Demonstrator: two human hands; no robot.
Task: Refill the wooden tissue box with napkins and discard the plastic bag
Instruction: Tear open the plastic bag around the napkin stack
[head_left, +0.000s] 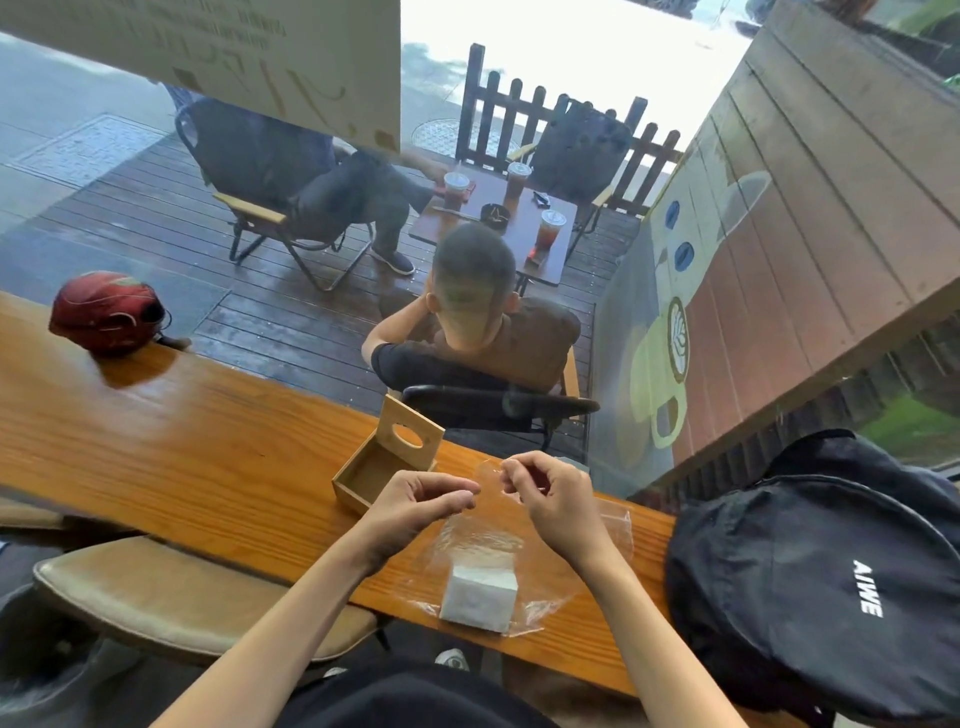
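On the long wooden worktop (182, 415) a clear plastic bag (613, 525) stands with a white block of napkins (480, 597) resting at its bottom, near the worktop's near edge; the napkins are fully inside the film, and the upper part of the bag rises loose and crumpled above them. Both hands are raised over the bag at its mouth. The left hand (415, 504) is curled with thumb and fingertips drawn together, and the right hand (545, 493) is likewise curled, pinching the thin upper edge of the film; whether the left hand truly has plastic between its fingers cannot be told, since the film is nearly invisible there. Just beyond the left hand sits the wooden tissue box (363, 475), an open square tray with nothing inside it. Its lid (410, 434), which has an oval slot cut through it, stands tilted up against the box's far side. A black backpack (810, 571) rests at the right end of the worktop, near the bag but apart from it, and a red helmet (106, 312) lies well away at the left end. A padded stool (171, 592) stands below the worktop's near edge on the left.
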